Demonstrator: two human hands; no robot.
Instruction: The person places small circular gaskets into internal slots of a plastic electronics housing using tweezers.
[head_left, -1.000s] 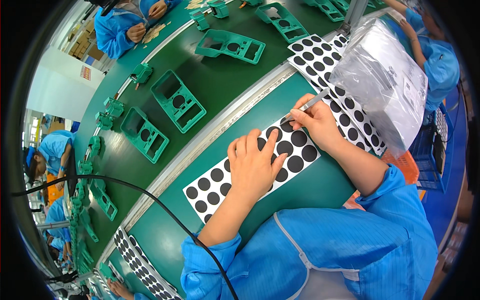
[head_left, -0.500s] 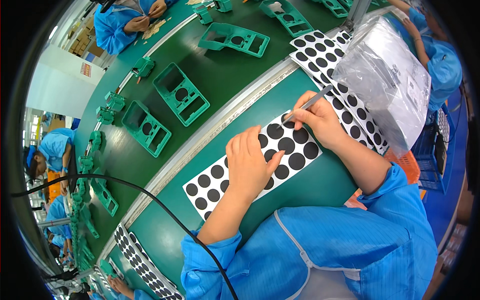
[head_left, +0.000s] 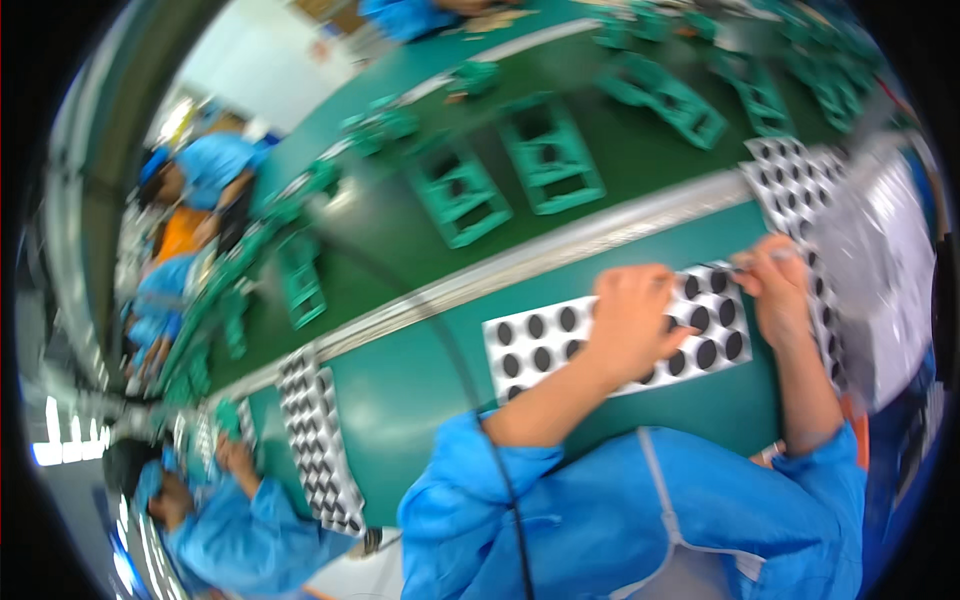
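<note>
A white sheet with rows of round black stickers [head_left: 521, 346] lies on the green work surface [head_left: 400, 385] in front of me. My left hand [head_left: 634, 322] rests on the sheet, its fingers extended and thumb out to the right, covering some of the dots. At the sheet's right end my right hand [head_left: 779, 280] pinches slim metal tweezers [head_left: 784, 255], which are blurred here. Their tip is near the sheet's upper right corner; whether it holds a sticker I cannot tell.
Green plastic housings [head_left: 460, 195] lie on the belt beyond a pale rail [head_left: 600, 232]. More dotted sheets [head_left: 790, 190] sit at right beside a clear plastic bag [head_left: 885, 270], others [head_left: 320, 440] at left. A black cable [head_left: 455, 350] crosses the view. A co-worker [head_left: 250, 530] sits lower left.
The whole view has swung left and blurred, so the scene appears shifted right. My right hand with the tweezers has moved from over the dots to the sheet's right end. The left hand stays on the sheet.
</note>
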